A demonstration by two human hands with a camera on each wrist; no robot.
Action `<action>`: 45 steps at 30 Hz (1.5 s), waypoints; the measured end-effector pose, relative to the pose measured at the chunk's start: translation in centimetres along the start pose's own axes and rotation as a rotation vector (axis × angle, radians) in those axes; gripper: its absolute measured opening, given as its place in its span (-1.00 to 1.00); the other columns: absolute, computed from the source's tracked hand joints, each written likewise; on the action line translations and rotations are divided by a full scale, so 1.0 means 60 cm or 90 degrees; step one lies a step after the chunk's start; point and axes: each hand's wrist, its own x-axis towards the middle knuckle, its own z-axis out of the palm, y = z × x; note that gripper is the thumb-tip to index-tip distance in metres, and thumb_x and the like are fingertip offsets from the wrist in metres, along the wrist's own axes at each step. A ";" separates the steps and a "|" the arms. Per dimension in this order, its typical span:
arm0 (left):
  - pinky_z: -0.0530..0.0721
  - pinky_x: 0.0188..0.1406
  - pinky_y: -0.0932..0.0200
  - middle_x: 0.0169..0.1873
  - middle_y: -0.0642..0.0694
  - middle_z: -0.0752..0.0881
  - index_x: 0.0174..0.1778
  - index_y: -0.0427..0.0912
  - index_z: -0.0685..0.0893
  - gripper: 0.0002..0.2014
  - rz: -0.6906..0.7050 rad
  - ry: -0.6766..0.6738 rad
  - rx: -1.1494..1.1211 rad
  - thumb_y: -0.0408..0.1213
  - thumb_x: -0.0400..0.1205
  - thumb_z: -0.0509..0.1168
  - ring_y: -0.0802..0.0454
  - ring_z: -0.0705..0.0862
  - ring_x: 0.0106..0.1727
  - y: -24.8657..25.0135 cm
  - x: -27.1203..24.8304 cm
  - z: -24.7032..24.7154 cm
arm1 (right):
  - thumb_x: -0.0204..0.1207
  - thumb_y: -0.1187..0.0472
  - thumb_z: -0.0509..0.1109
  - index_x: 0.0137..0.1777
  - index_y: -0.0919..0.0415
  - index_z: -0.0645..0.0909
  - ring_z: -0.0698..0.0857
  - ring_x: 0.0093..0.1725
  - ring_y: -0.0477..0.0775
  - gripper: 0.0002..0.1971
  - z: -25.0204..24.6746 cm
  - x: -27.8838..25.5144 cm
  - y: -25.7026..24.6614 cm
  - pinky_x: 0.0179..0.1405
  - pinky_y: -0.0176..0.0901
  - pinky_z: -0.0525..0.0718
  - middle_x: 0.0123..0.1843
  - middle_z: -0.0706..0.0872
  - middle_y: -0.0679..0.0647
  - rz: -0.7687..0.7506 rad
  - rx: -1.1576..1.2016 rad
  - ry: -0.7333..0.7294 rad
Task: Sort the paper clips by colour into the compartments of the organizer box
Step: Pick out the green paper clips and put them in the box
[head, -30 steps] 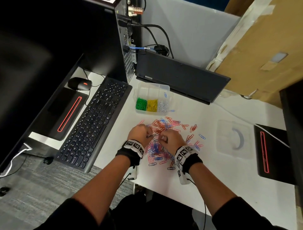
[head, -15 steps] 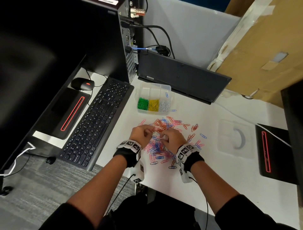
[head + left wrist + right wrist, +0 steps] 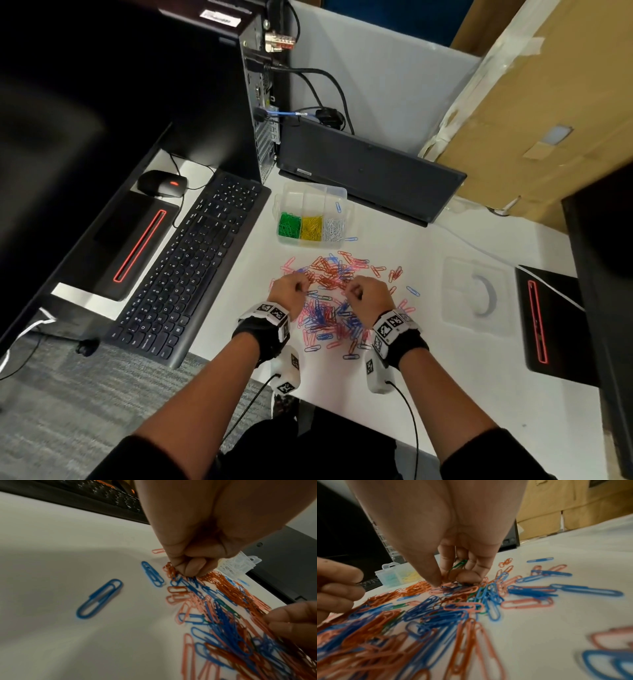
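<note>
A loose pile of paper clips [image 3: 329,301] in orange, pink and blue, with a few green ones, lies on the white table [image 3: 445,394]. Beyond it stands the clear organizer box [image 3: 310,192], holding green [image 3: 289,224], yellow [image 3: 311,226] and white [image 3: 334,228] clips in separate compartments. My left hand [image 3: 289,289] is curled at the pile's left edge, and its fingertips [image 3: 193,566] pinch at orange clips [image 3: 169,568]. My right hand [image 3: 364,294] keeps a green clip [image 3: 458,564] in its curled fingers, while thumb and forefinger dig into the pile [image 3: 452,586].
A black keyboard [image 3: 191,267] and mouse [image 3: 161,183] lie to the left. Behind the box are a computer tower [image 3: 253,102] and a dark laptop [image 3: 370,168]. The clear lid [image 3: 476,294] and a black device [image 3: 548,325] lie to the right. Cardboard [image 3: 548,102] stands far right.
My two hands, almost touching over the pile a second ago, have drawn apart a little. The left one has shifted towards the pile's left edge.
</note>
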 end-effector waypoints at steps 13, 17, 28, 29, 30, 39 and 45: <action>0.67 -0.18 0.24 -0.29 -0.07 0.79 0.09 -0.01 0.64 -0.67 0.071 -0.015 -0.001 -0.53 0.59 0.20 0.12 0.68 -0.31 -0.008 -0.006 0.008 | 0.45 0.25 0.51 -0.15 0.09 0.74 0.51 -0.31 -0.14 -0.95 0.022 0.001 -0.029 -0.23 -0.24 0.49 -0.32 0.48 -0.23 -0.077 -0.051 -0.051; 0.63 -0.16 0.19 -0.12 -0.06 0.74 0.28 -0.03 0.58 -0.43 0.101 -0.024 0.030 -0.70 0.50 0.09 0.10 0.60 -0.28 -0.015 -0.007 -0.004 | 0.44 0.25 0.54 -0.18 0.04 0.73 0.53 -0.30 -0.12 -0.92 0.032 0.010 -0.036 -0.26 -0.27 0.46 -0.31 0.47 -0.24 -0.081 -0.077 -0.052; 0.59 -0.22 0.15 -0.29 -0.03 0.71 -0.08 -0.11 0.76 -0.73 0.077 0.005 0.029 -0.37 0.63 0.13 0.01 0.60 -0.32 -0.008 -0.023 -0.008 | 0.36 0.29 0.60 -0.18 0.17 0.74 0.49 -0.33 -0.17 -0.91 0.024 0.017 -0.034 -0.26 -0.25 0.44 -0.31 0.50 -0.18 -0.128 -0.045 -0.070; 0.58 -0.28 0.16 -0.32 -0.04 0.72 -0.13 -0.07 0.75 -0.75 0.065 -0.005 0.021 -0.28 0.59 0.13 -0.02 0.61 -0.36 -0.009 -0.025 -0.006 | 0.36 0.26 0.62 -0.15 0.18 0.77 0.50 -0.31 -0.13 -0.89 0.027 0.018 -0.038 -0.23 -0.24 0.45 -0.29 0.50 -0.15 -0.128 -0.068 -0.079; 0.58 -0.29 0.18 -0.35 -0.03 0.73 -0.14 -0.05 0.75 -0.79 0.065 -0.015 0.029 -0.23 0.57 0.17 -0.03 0.63 -0.35 -0.011 -0.026 -0.005 | 0.37 0.24 0.62 -0.15 0.18 0.79 0.50 -0.31 -0.11 -0.90 0.030 0.019 -0.041 -0.18 -0.23 0.48 -0.30 0.50 -0.13 -0.123 -0.081 -0.085; 0.38 -0.35 0.42 -0.36 0.26 0.55 -0.04 -0.01 0.78 -0.66 0.281 -0.089 0.232 -0.04 0.31 0.61 0.22 0.48 -0.36 -0.014 -0.033 0.012 | 0.41 0.33 0.56 -0.20 0.19 0.80 0.74 -0.24 -0.03 -0.96 0.003 0.013 -0.028 -0.16 -0.18 0.73 -0.26 0.78 -0.02 -0.050 0.024 -0.092; 0.59 -0.21 0.19 -0.21 -0.05 0.75 -0.01 -0.08 0.79 -0.73 0.293 -0.090 0.283 0.00 0.50 0.49 0.00 0.64 -0.22 -0.015 -0.030 0.024 | 0.50 0.43 0.49 -0.01 0.26 0.78 0.66 -0.30 0.06 -0.87 -0.032 -0.025 0.019 -0.23 -0.18 0.65 -0.29 0.75 0.20 0.185 0.549 -0.070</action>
